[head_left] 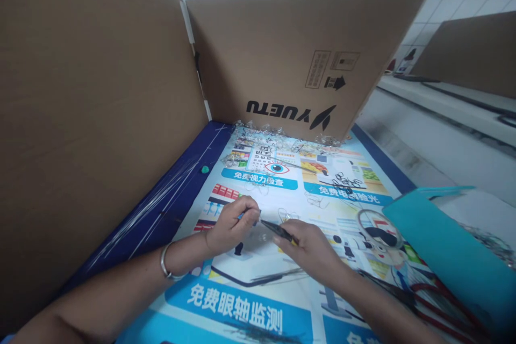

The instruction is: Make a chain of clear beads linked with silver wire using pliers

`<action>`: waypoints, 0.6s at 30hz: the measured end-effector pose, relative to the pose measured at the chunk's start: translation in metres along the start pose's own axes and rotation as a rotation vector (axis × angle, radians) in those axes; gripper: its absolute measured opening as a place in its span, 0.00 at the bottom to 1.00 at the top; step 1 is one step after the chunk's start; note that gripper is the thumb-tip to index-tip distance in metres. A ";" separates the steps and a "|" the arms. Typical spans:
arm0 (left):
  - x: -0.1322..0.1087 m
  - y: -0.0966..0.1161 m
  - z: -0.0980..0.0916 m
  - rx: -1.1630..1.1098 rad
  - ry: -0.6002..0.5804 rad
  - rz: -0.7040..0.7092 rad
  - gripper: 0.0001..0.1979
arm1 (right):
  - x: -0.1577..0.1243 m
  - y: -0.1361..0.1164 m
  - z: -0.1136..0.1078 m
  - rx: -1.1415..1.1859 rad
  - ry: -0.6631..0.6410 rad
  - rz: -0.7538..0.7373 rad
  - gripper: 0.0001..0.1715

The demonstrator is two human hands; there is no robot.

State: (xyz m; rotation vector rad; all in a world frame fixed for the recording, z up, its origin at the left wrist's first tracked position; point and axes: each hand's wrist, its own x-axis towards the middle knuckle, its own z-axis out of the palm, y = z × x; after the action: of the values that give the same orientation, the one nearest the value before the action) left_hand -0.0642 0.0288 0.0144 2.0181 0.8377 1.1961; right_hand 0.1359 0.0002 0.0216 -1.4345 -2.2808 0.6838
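1. Right hand, grip snug round the pliers, over the printed sheet!
2. And the tips sit right beside the left hand!
3. That grip's curled round something small, perhaps blue.

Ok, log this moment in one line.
left hand: holds blue item | right hand: holds needle-nose pliers | pliers: tip near left hand
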 end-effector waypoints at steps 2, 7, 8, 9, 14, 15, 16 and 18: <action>0.000 -0.002 0.001 -0.043 -0.006 -0.024 0.10 | 0.000 0.000 -0.001 0.003 -0.008 0.008 0.15; -0.001 -0.003 0.003 -0.128 -0.008 -0.117 0.10 | 0.002 0.002 0.000 0.045 -0.018 0.030 0.16; -0.001 -0.003 0.003 -0.142 -0.005 -0.124 0.10 | 0.002 0.002 0.001 0.055 -0.017 0.033 0.16; -0.001 -0.003 0.004 -0.154 0.001 -0.125 0.10 | 0.002 0.003 0.001 0.064 -0.017 0.034 0.16; -0.002 -0.005 0.008 -0.163 0.048 -0.115 0.10 | 0.003 0.005 0.004 0.116 -0.020 0.033 0.15; -0.002 -0.005 0.008 -0.166 0.054 -0.119 0.10 | 0.003 0.005 0.005 0.128 -0.022 0.037 0.15; -0.002 -0.005 0.009 -0.172 0.059 -0.125 0.10 | 0.003 0.006 0.006 0.140 -0.021 0.041 0.15; -0.003 -0.006 0.009 -0.191 0.065 -0.129 0.10 | 0.004 0.007 0.009 0.161 -0.010 0.037 0.16</action>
State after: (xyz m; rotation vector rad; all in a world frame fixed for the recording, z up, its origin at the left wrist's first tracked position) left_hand -0.0581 0.0285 0.0045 1.7540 0.8389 1.2252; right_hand 0.1349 0.0045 0.0106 -1.4032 -2.1567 0.8666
